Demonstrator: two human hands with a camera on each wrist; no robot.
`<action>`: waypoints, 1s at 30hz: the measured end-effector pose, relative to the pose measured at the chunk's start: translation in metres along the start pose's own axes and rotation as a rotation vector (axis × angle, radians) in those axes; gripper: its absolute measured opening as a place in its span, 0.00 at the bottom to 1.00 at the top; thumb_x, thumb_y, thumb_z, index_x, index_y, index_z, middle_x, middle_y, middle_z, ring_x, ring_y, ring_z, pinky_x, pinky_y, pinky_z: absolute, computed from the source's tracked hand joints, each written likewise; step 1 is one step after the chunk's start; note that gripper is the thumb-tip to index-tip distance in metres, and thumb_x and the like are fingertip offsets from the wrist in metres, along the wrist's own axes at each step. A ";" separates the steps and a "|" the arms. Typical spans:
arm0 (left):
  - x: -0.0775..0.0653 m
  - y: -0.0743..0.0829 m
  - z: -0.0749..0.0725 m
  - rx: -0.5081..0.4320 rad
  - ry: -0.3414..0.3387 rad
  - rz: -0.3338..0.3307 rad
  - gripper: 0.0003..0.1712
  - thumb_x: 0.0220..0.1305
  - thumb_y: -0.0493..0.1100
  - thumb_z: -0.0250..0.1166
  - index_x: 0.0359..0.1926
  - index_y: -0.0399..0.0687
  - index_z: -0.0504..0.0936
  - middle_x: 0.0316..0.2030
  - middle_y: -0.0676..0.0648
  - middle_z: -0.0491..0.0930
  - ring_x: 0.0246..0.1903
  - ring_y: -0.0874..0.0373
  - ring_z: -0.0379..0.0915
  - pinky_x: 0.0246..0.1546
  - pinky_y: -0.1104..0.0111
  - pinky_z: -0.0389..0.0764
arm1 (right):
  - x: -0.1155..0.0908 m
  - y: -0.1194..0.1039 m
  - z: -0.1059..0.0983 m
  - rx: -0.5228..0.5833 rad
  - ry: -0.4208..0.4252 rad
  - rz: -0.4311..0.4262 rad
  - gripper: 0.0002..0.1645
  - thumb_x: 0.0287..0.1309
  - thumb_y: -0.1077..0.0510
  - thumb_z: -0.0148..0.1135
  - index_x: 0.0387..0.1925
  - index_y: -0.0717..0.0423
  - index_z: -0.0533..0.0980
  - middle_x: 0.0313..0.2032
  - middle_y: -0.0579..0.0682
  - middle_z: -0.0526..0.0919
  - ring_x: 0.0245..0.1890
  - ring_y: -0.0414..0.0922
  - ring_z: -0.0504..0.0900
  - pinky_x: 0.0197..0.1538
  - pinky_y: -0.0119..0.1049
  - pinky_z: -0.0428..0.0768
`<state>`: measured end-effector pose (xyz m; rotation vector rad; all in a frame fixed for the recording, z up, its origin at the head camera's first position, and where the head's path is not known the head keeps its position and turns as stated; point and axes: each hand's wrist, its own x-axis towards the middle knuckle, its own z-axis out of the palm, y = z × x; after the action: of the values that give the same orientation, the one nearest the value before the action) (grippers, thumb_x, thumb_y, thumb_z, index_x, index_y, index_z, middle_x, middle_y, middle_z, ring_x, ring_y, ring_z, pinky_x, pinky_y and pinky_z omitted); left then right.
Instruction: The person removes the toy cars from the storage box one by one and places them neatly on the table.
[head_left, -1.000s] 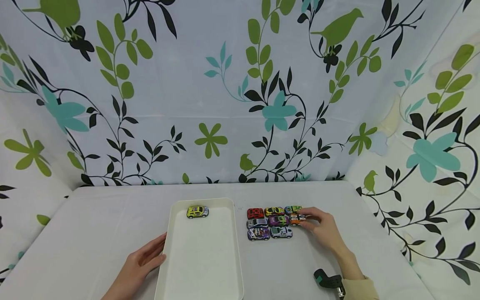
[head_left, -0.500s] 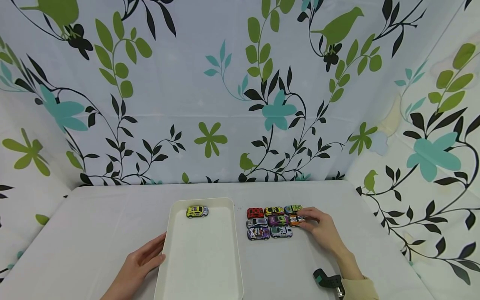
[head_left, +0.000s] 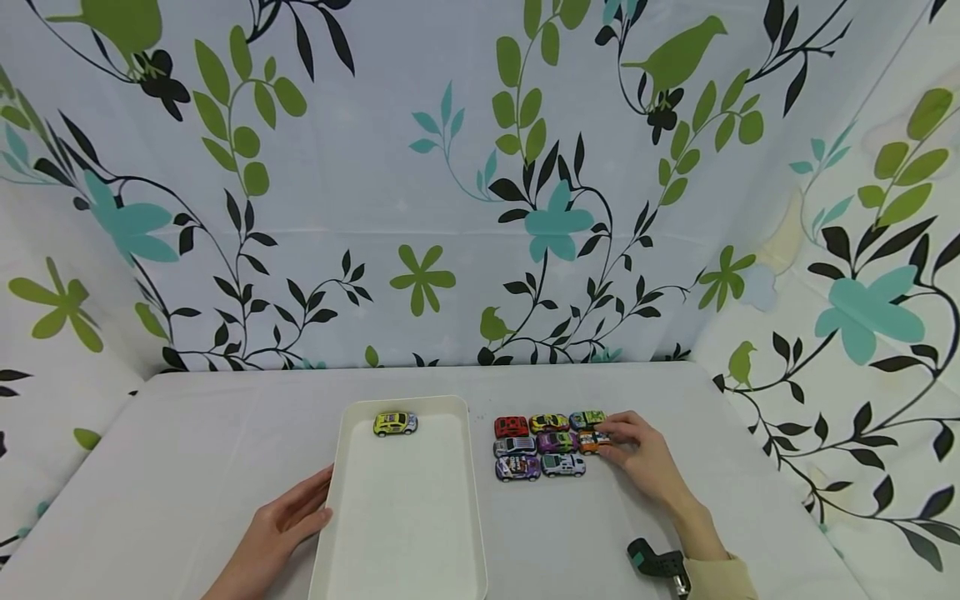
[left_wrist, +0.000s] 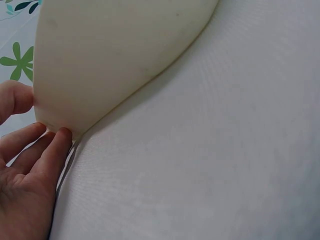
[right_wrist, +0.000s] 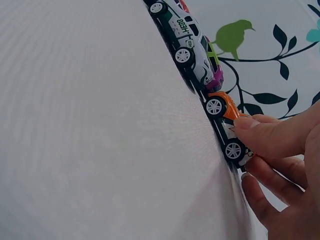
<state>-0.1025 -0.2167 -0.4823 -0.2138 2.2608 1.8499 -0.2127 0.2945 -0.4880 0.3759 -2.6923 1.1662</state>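
In the head view, my right hand [head_left: 643, 458] holds a small orange toy car [head_left: 592, 442] at the right end of the middle row of cars. The right wrist view shows the thumb on the side of the orange car [right_wrist: 225, 117], with fingers at its end and its wheels at the table surface. A purple and green toy car [head_left: 557, 442] stands just left of it, and a blue-green one [head_left: 587, 419] is behind. My left hand [head_left: 277, 525] touches the left side of the white tray [head_left: 405, 517] with extended fingers and thumb. One yellow toy car [head_left: 395, 423] sits at the tray's far end.
More toy cars stand close together right of the tray: a red one [head_left: 512, 427], a white and black one [head_left: 562, 465] and several others. A black device [head_left: 656, 562] is at the right wrist. Patterned cloth [head_left: 450, 208] surrounds the white table [head_left: 225, 417].
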 end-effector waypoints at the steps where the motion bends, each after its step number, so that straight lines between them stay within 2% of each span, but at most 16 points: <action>1: 0.000 0.000 0.000 -0.002 0.000 0.000 0.41 0.67 0.51 0.66 0.75 0.44 0.61 0.73 0.41 0.62 0.69 0.55 0.62 0.58 0.67 0.80 | 0.000 -0.001 0.000 -0.001 0.006 -0.008 0.18 0.53 0.63 0.74 0.48 0.50 0.85 0.50 0.45 0.81 0.45 0.45 0.81 0.50 0.40 0.80; 5: 0.001 -0.001 -0.001 -0.004 -0.007 0.009 0.41 0.67 0.52 0.66 0.75 0.45 0.61 0.74 0.42 0.62 0.63 0.71 0.67 0.59 0.68 0.79 | 0.002 -0.008 -0.001 -0.020 0.039 -0.079 0.20 0.52 0.65 0.74 0.50 0.55 0.84 0.49 0.47 0.82 0.47 0.48 0.80 0.49 0.44 0.81; 9: 0.001 0.000 -0.001 -0.010 -0.011 0.020 0.40 0.68 0.51 0.66 0.75 0.46 0.62 0.73 0.43 0.62 0.55 0.84 0.67 0.57 0.74 0.78 | 0.003 -0.020 0.000 -0.038 0.082 -0.154 0.21 0.51 0.67 0.74 0.49 0.58 0.83 0.48 0.49 0.83 0.49 0.49 0.80 0.49 0.43 0.82; 13: 0.000 0.000 -0.002 -0.019 -0.019 0.024 0.40 0.68 0.50 0.66 0.75 0.45 0.61 0.73 0.43 0.62 0.54 0.85 0.67 0.54 0.78 0.77 | 0.005 -0.042 0.002 -0.026 0.086 -0.176 0.19 0.52 0.67 0.74 0.48 0.58 0.84 0.47 0.48 0.84 0.47 0.50 0.82 0.48 0.45 0.82; 19: 0.000 0.000 -0.001 -0.031 -0.020 0.018 0.41 0.68 0.50 0.66 0.75 0.44 0.61 0.74 0.43 0.61 0.54 0.85 0.67 0.57 0.73 0.78 | 0.007 -0.082 0.011 -0.009 0.050 -0.230 0.16 0.57 0.64 0.71 0.48 0.51 0.84 0.47 0.43 0.85 0.52 0.46 0.82 0.55 0.46 0.83; 24: -0.001 0.000 0.000 -0.034 -0.023 0.032 0.41 0.68 0.49 0.66 0.75 0.42 0.61 0.74 0.42 0.61 0.54 0.85 0.67 0.56 0.77 0.78 | 0.008 -0.112 0.027 0.007 0.022 -0.344 0.16 0.57 0.64 0.71 0.48 0.53 0.84 0.47 0.45 0.86 0.51 0.46 0.83 0.54 0.46 0.84; 30: -0.002 -0.001 0.000 -0.036 -0.013 0.024 0.41 0.67 0.50 0.66 0.75 0.44 0.62 0.74 0.43 0.62 0.54 0.85 0.67 0.58 0.73 0.78 | 0.020 -0.141 0.055 0.096 -0.050 -0.400 0.13 0.60 0.63 0.69 0.47 0.53 0.84 0.46 0.47 0.86 0.50 0.44 0.84 0.54 0.44 0.84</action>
<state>-0.1003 -0.2170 -0.4831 -0.1806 2.2327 1.8996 -0.1928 0.1578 -0.4222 0.9191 -2.4436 1.1730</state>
